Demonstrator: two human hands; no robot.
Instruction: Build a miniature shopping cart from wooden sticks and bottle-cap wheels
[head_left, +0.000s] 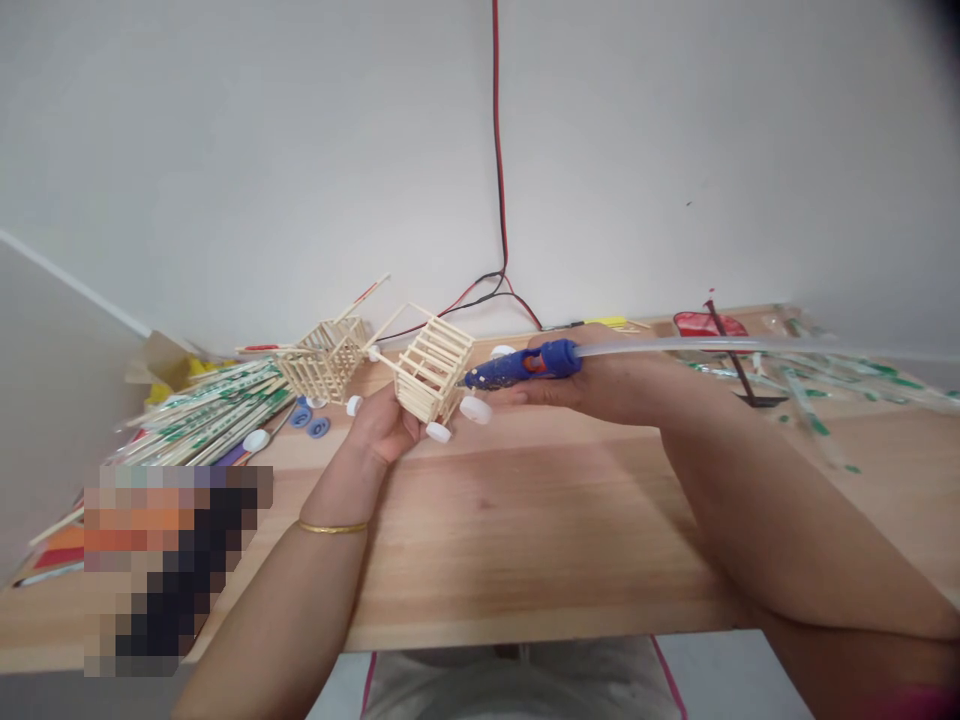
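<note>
Holding stick-frame cart (433, 372) with left hand (382, 425), grip pinching its base; right hand (600, 385) grip closed around blue glue gun (517, 368), nozzle at cart, over wooden surface (525, 520).

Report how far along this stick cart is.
Done: the stick cart has its slatted body built, with white caps on it as wheels. In hand: the left hand holds it while the right hand points the blue glue gun at its side. Left: a second stick frame, blue caps and wrapped sticks lie loose on the table.
</note>
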